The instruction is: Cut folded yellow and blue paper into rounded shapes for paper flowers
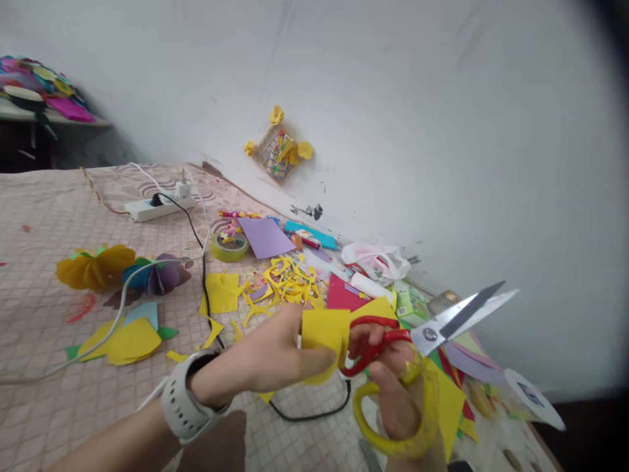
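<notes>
My left hand (275,357) pinches a folded or stacked piece of yellow paper (324,331), thumb in front and fingers behind. A pale watch (184,396) is on that wrist. Close by on the right, my right hand (397,400) holds scissors (430,334) with one red handle loop and one yellow one. The thumb passes through the yellow loop and fingers through the red one. The blades point away to the upper right, slightly apart, with no paper between them. Below and left lie cut yellow paper shapes (132,341) with green and light-blue pieces.
Yellow scraps (289,282) are heaped mid-table beside a tape roll (229,246) and purple paper (268,237). Folded paper flowers (98,269) lie left. A power strip (160,206) trails cords across the table. A plastic bag (376,259) and green box (410,301) stand along the wall.
</notes>
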`<state>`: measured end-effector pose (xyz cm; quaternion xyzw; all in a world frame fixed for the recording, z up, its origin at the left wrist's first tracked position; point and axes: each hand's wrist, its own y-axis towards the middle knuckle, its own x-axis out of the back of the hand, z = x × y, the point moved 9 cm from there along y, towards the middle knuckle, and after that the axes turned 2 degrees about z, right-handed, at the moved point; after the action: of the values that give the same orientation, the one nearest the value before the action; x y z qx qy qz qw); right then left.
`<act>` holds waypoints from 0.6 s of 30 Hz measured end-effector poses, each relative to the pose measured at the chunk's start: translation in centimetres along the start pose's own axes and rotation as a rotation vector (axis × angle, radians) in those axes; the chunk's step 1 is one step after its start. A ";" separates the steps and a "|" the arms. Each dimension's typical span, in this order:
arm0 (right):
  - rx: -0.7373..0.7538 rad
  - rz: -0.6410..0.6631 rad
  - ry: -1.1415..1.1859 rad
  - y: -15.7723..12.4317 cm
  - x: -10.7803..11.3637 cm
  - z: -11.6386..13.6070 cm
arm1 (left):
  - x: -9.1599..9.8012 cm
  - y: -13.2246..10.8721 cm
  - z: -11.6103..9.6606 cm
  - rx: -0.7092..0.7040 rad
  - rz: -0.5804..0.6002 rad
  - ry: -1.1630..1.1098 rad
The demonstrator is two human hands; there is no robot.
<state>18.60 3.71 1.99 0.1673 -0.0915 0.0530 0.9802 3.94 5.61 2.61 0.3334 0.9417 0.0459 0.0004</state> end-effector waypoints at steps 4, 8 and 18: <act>-0.061 -0.099 -0.128 -0.1 -0.5 -0.2 | -2.2 0.3 0.3 -0.016 0.141 0.204; -0.126 -0.050 0.015 -0.4 -1.5 -0.9 | -2.6 0.2 -0.2 -0.080 0.189 0.284; -0.169 -0.208 0.117 -0.7 -1.2 -1.7 | -1.4 0.7 -0.8 -0.152 0.085 0.044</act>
<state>17.81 3.55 -0.05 0.0896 -0.0206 -0.0472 0.9946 5.43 5.16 3.47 0.3710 0.9202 0.1245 0.0029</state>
